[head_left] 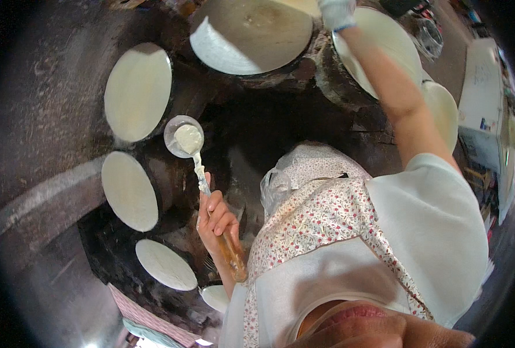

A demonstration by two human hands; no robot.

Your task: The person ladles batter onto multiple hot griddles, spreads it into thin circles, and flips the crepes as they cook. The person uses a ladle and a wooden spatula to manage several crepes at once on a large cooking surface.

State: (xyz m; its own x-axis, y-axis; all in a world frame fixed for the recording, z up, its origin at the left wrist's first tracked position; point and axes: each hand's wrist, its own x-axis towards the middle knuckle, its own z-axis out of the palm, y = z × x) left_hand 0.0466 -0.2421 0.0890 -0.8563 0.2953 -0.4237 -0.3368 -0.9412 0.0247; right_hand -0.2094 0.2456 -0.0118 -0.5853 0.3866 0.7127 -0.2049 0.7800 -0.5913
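Observation:
My left hand [218,217] is wrapped round the handle of a ladle [172,142], its brown grip end pointing toward my apron. Pale batter [188,138] sits in the round bowl, and some clings along the shaft. At the upper edge, my right hand [337,13] wears a white glove; the frame cuts it off and its fingers do not show. It is nearest to a large round grey griddle [251,35] with a bright white patch on its left side. A pale sheet [301,5] lies beside the glove. Under my right forearm is a pale-covered round griddle [379,43].
More pale-covered round griddles curve round my left side [138,93], [129,191], [165,264], with another at the right [441,113]. A dark, stained surface lies between them and me. A clear plastic bag [428,36] and a white cabinet [482,98] stand at the right.

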